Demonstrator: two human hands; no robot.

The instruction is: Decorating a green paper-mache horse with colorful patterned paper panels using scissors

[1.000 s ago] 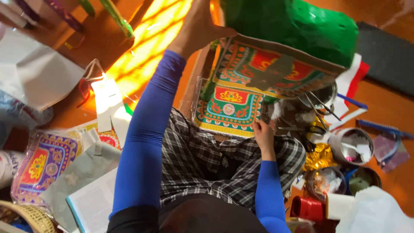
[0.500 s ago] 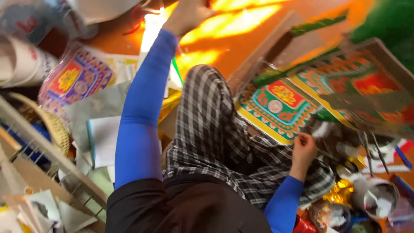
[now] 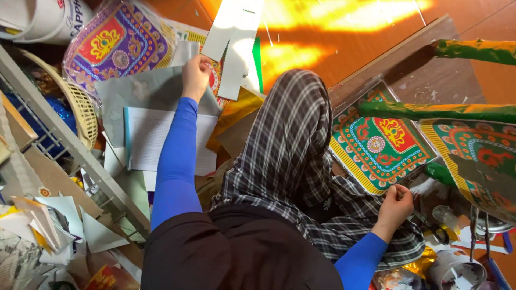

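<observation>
A person sits cross-legged on an orange wooden floor [image 3: 344, 53], seen from above, in blue sleeves and checked trousers. The left hand [image 3: 196, 75] reaches forward into a heap of paper and pinches the lower edge of a white card strip [image 3: 234, 48], its grip closed on that strip; the strip lies on the floor ahead of the left knee, over a grey sheet [image 3: 145, 91]. The right hand [image 3: 396, 200] rests by the right knee with fingers curled shut on something too small to make out, touching the corner of a green patterned sheet [image 3: 379, 142]. The step in hand seems to be picking material from the pile; lifting the strip free calls for a clean pull without dragging the sheets beneath. Three ornate patterned sheets show: one purple [image 3: 115, 43], two green. One wicker basket [image 3: 80, 107] stands at the left.
</observation>
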